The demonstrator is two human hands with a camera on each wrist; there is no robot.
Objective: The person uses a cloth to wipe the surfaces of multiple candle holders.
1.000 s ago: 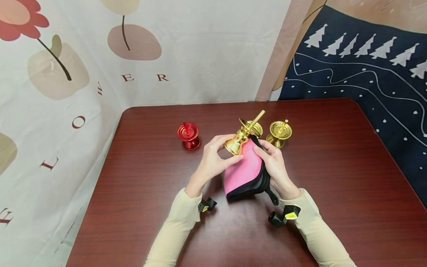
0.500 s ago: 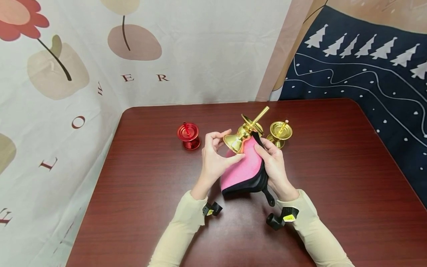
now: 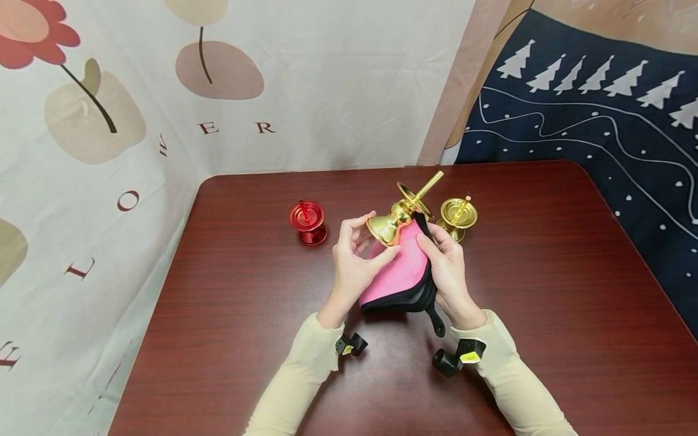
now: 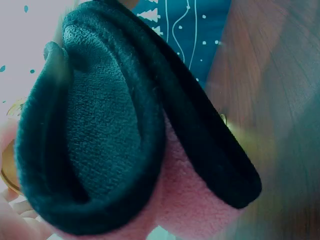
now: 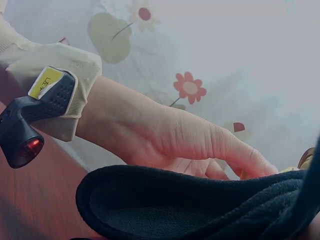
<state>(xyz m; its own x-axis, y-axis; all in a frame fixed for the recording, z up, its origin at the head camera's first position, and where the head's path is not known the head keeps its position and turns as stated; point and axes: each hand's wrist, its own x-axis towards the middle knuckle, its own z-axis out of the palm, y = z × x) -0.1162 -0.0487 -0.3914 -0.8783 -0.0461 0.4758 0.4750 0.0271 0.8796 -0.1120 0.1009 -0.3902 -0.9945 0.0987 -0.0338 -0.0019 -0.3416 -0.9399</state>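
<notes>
In the head view, a gold candlestick (image 3: 386, 227) is held tilted above the table, its thin stem pointing up and to the right. My left hand (image 3: 353, 257) grips its flared base between thumb and fingers. A pink cloth with black edging (image 3: 400, 275) is folded against the candlestick's body, and my right hand (image 3: 449, 266) pinches it near its upper corner. The right fingertips are partly hidden behind the cloth. In the left wrist view, the cloth's dark folds (image 4: 105, 120) cover most of the picture. From the right wrist, my left hand (image 5: 200, 140) shows behind the black cloth (image 5: 175, 205).
On the dark red-brown table (image 3: 245, 303), a red candlestick (image 3: 308, 223) stands left of my hands. Another gold candlestick (image 3: 458, 217) stands close behind my right hand. Printed hangings, a white floral one (image 3: 349, 91) and a navy one (image 3: 572, 127), border the table.
Both hands still hold the same things. The candlestick's stem has shifted slightly up and right; my left wrist has moved rightward and the cloth's lower end slightly up and left.
</notes>
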